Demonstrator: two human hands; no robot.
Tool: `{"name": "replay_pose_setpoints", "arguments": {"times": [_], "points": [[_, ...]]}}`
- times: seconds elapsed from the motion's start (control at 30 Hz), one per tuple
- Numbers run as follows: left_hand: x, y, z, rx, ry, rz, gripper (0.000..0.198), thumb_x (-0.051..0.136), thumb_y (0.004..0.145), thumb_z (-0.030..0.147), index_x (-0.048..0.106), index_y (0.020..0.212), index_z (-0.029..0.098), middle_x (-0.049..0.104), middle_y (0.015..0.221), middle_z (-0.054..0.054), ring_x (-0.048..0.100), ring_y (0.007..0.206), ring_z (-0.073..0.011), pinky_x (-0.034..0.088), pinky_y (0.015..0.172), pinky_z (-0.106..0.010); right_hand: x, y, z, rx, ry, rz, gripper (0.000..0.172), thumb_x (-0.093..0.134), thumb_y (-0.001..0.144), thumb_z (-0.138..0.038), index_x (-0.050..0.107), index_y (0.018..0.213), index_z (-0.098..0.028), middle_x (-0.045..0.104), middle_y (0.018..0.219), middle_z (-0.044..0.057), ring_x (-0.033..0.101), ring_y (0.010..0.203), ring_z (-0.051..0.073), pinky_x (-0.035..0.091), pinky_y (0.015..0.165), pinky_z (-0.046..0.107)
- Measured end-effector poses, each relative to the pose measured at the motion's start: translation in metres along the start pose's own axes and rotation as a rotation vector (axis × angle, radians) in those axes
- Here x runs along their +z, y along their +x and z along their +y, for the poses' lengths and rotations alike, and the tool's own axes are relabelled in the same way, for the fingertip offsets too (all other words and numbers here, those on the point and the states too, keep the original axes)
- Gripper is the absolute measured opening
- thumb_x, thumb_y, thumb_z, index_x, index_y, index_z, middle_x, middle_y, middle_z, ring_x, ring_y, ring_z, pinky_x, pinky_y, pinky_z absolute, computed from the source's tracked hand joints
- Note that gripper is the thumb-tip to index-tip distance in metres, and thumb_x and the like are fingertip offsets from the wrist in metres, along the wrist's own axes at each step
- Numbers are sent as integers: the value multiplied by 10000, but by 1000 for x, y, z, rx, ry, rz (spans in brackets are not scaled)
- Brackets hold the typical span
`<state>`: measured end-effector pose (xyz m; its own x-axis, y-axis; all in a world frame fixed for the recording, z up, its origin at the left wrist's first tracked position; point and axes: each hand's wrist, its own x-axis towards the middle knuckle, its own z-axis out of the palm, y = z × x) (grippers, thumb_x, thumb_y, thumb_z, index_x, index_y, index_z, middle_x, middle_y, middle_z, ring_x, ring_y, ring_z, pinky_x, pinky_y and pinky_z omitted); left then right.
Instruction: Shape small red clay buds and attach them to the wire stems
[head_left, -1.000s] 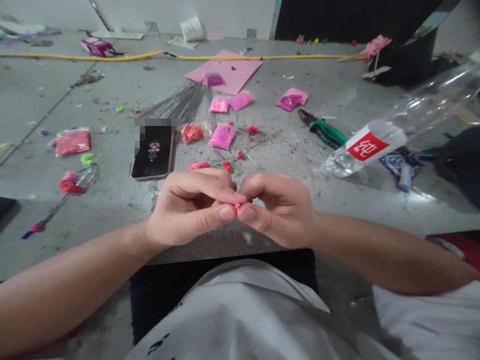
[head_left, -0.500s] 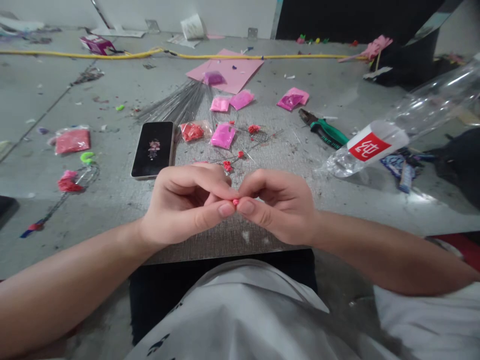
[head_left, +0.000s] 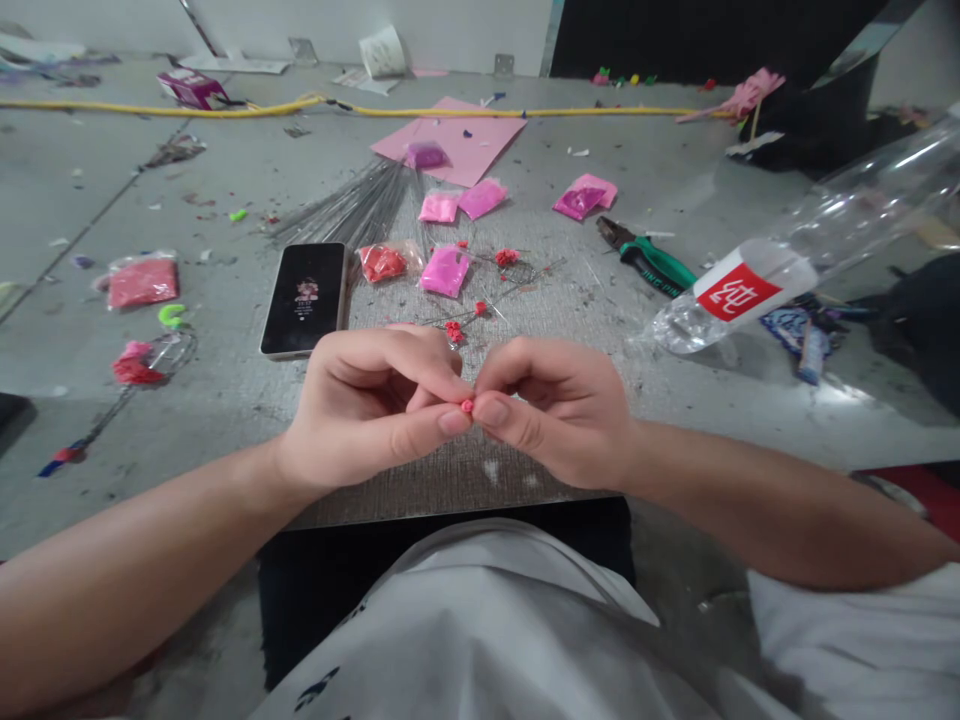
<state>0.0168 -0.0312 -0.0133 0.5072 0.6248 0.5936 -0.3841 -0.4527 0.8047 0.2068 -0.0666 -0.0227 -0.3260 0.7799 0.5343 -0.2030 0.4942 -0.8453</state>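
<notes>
A tiny lump of red-pink modelling clay (head_left: 467, 406) sits between the fingertips of both hands, just above the table's near edge. My left hand (head_left: 379, 400) pinches it between thumb and forefinger. My right hand (head_left: 559, 410) meets it from the other side, its thumb and forefinger also closed on the lump. Just beyond the fingers lie small red clay pieces on thin wires (head_left: 454, 331). Behind them are an opened packet of red clay (head_left: 382, 263) and a packet of bright pink clay (head_left: 445, 271).
A phone (head_left: 305, 300) lies left of the packets. Green-handled pliers (head_left: 656, 265) and a large clear bottle (head_left: 739, 290) are on the right. Grey wires (head_left: 349, 205) fan out near a pink sheet (head_left: 487, 140). A yellow cable (head_left: 525, 112) crosses the back.
Both hands stay nearly in place, still pinching the clay lump. The lump shows very slightly further left, and the fingertips have shifted a little around it.
</notes>
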Motion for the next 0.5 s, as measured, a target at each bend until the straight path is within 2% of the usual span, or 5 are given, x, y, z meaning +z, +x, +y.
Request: {"name": "replay_pose_setpoints", "arguments": {"times": [0.1, 0.23, 0.33, 0.43, 0.5], "points": [[0, -3, -2, -22, -17, 19, 120, 829, 833, 146, 808, 932, 211, 546, 617, 10, 567, 567, -124, 497, 516, -277, 0, 0, 0, 10, -26, 11, 236, 765, 934, -359, 664, 814, -182, 617, 631, -46, 534, 552, 65, 443, 508, 193], [-1, -9, -6, -87, -80, 64, 98, 790, 887, 180, 797, 966, 238, 582, 697, -1, 539, 589, -105, 479, 516, -254, 1, -1, -3, 11, -42, 11, 196, 690, 983, -265, 654, 811, -178, 607, 640, -43, 533, 554, 57, 451, 520, 187], [-6, -8, -8, -110, -63, 64, 94, 793, 887, 201, 791, 968, 249, 557, 685, 6, 514, 578, -101, 441, 490, -238, 0, -2, -4, 10, -67, 68, 189, 630, 1020, -266, 674, 857, -182, 624, 669, -30, 568, 585, 71, 482, 545, 204], [-16, -1, -8, -32, 160, 26, 95, 809, 866, 192, 786, 941, 247, 594, 664, 5, 546, 577, -111, 458, 530, -259, -2, -2, -1, 6, -118, 191, 172, 614, 1034, -292, 694, 917, -194, 639, 693, -24, 583, 598, 84, 496, 555, 225], [-26, 6, -8, 94, 405, -126, 135, 840, 816, 150, 785, 912, 226, 643, 661, -6, 580, 576, -116, 479, 578, -271, -6, 0, 3, -2, -148, 268, 164, 607, 1038, -296, 693, 933, -203, 634, 686, -29, 574, 585, 87, 488, 544, 232]]}}
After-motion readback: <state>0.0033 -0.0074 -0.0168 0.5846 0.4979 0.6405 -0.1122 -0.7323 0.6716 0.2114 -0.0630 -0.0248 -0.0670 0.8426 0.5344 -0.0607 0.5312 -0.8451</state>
